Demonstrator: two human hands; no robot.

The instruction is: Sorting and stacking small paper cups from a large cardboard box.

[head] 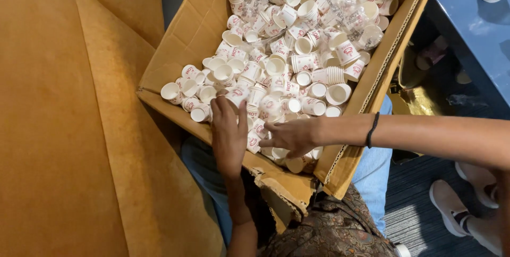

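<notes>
Cardboard box of small white paper cups fills frame centre. Left hand at lower centre, fingers closed round one cup. Right hand just beside it, fingers spread flat on cups, holding nothing.

Matt white paper cups fill a rough corrugated cardboard box under the left hand. Left of it, the sofa's cloth looks soft and velvety. Crinkled clear plastic wrap glints beyond the right hand.
</notes>
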